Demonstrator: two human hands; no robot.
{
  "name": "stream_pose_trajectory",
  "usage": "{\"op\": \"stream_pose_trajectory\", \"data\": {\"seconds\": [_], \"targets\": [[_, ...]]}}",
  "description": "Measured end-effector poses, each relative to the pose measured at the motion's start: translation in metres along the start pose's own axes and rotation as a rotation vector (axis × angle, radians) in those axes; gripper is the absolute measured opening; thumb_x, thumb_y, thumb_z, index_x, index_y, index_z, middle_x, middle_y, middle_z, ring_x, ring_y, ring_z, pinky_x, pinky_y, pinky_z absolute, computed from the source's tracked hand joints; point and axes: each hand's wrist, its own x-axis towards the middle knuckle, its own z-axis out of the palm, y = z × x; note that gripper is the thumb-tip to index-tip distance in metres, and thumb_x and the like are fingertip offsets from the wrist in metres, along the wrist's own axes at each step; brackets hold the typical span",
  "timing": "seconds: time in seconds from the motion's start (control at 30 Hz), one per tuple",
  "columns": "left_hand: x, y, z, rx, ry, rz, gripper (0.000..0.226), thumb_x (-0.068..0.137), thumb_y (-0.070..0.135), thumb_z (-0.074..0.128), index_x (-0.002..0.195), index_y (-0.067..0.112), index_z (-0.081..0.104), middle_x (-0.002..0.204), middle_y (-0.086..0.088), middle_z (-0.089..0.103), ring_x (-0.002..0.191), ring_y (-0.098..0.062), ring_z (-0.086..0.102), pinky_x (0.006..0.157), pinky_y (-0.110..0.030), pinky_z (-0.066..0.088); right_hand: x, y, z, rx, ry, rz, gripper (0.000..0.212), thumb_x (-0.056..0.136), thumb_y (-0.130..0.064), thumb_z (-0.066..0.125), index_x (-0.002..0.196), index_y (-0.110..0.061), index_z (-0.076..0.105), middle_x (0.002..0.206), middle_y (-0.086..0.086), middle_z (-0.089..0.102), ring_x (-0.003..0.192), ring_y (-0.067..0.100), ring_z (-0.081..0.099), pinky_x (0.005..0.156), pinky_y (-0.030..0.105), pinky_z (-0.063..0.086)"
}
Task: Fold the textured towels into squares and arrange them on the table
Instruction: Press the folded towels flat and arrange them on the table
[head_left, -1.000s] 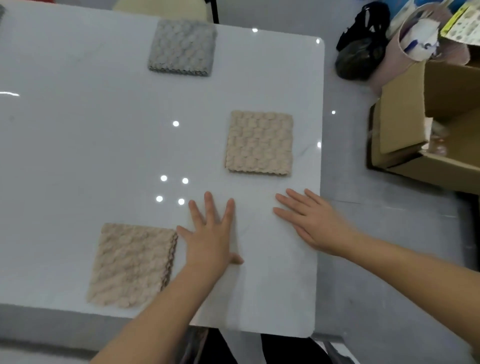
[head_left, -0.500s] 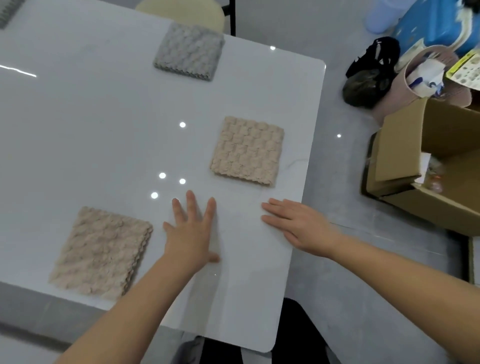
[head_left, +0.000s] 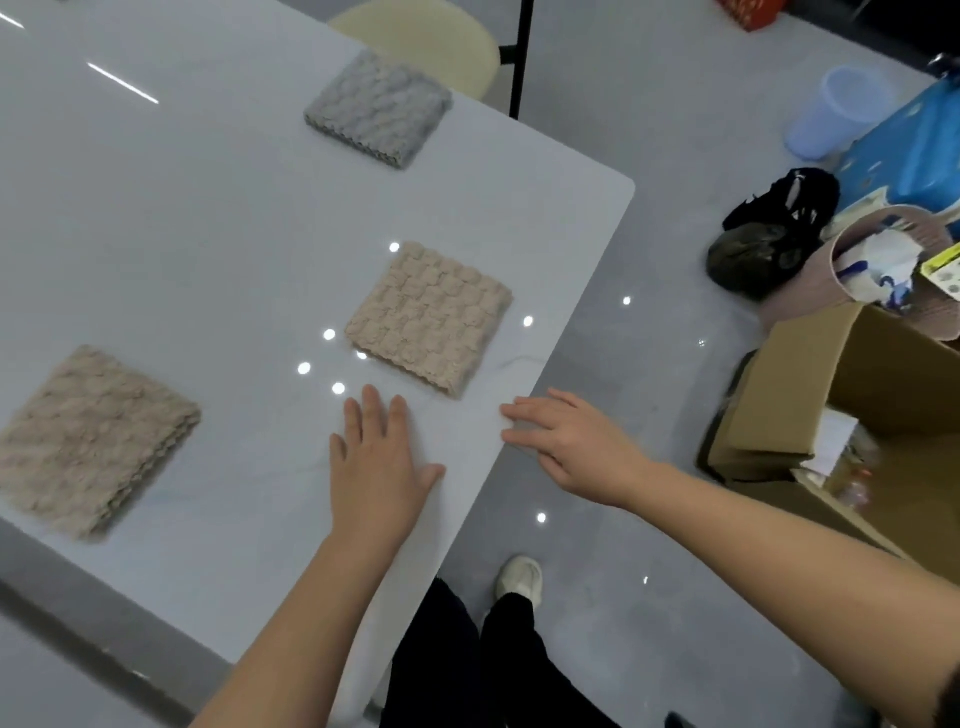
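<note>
Three nubbly folded squares on glossy white tabletop (head_left: 156, 234), grey towel (head_left: 376, 106) far, beige towel (head_left: 428, 317) middle, tan towel (head_left: 88, 441) near, left hand (head_left: 376, 457) flat on tabletop, right hand (head_left: 576, 447) flat, fingers straight, at its edge

The nearer beige folded textured towel (head_left: 93, 441) looked blurred, its corner cut by the left edge. The open brown cardboard box (head_left: 883, 395) ran off the right side.

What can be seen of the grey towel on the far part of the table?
The grey towel is folded into a thick square of several layers, with a fluffy, bumpy surface and zigzag edges showing on its near side. It lies flat on the white table, near the far edge. Nothing else touches it.
</note>
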Motion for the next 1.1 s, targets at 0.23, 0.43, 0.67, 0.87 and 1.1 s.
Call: {"op": "stream_pose_trajectory", "data": {"seconds": [0.23,0.43,0.67,0.87,1.1], "targets": [[0.015,0.020,-0.004,-0.151,0.142,-0.083,0.059,0.090,0.029,0.053,0.143,0.012,0.032,0.156,-0.009,0.022,0.146,-0.029,0.013,0.115,-0.044,0.020,0.030,0.030,-0.030,0.115,-0.073,-0.056,0.041,0.082,-0.019,0.036,0.096,-0.015,0.074,0.096,0.000,0.072,0.086,0.021,0.067,0.076,0.032,0.051],[0.035,0.027,-0.009,-0.357,0.347,-0.202,0.038,0.083,0.014,0.056,0.119,0.008,0.048,0.127,-0.006,0.048,0.117,-0.025,0.047,0.095,-0.041,0.041,0.068,0.077,-0.052,0.194,-0.002,0.138,0.035,0.082,-0.023,0.030,0.082,-0.013,0.063,0.081,-0.004,0.061,0.075,0.021,0.057,0.071,0.040,0.049],[0.051,0.045,-0.007,-0.586,0.473,-0.299,0.060,0.095,0.014,0.044,0.149,0.007,0.019,0.159,-0.008,0.013,0.146,-0.009,0.007,0.120,-0.046,0.012,0.123,0.094,-0.068,0.349,0.078,0.249,0.029,0.092,-0.005,0.046,0.118,-0.013,0.057,0.123,-0.002,0.052,0.114,0.016,0.050,0.093,0.029,0.031],[0.067,0.067,0.001,-0.560,0.493,-0.351,0.067,0.093,0.036,0.017,0.153,0.011,0.002,0.161,-0.006,-0.010,0.147,-0.009,-0.008,0.118,-0.044,-0.007,0.163,0.091,-0.060,0.398,-0.104,0.029,0.052,0.100,-0.016,0.038,0.151,-0.020,0.026,0.160,-0.004,0.018,0.142,-0.001,0.015,0.120,0.034,0.004],[0.089,0.077,0.015,-0.458,0.490,-0.459,0.066,0.094,0.033,0.020,0.153,0.010,0.003,0.161,-0.012,-0.010,0.148,-0.026,-0.004,0.117,-0.054,-0.007,0.188,0.085,-0.041,0.249,-0.234,-0.127,0.056,0.100,-0.031,0.023,0.155,-0.023,0.012,0.163,-0.007,0.002,0.148,0.009,0.010,0.119,0.048,-0.009]]}}
